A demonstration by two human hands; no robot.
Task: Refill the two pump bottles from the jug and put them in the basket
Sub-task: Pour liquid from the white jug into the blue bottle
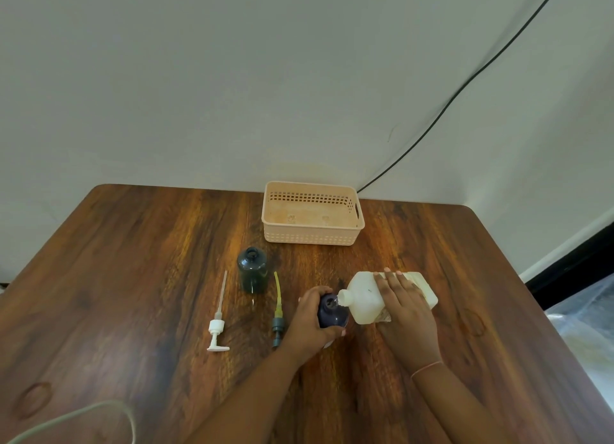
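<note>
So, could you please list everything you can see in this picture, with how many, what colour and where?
basket: one, peach, far side of the table, nothing in it.
open bottle: one, dark, upright, left of centre.
white pump: one, lying left of that bottle.
grey pump: one, yellowish tube, lying right of it.
held bottle: one, dark blue, under the jug's spout.
jug: one, white, tipped over.
table: one, brown wood.
black cable: one, along the wall.
pale cord: one, near left corner.
left hand: grip on the held bottle.
right hand: grip on the jug.
</note>
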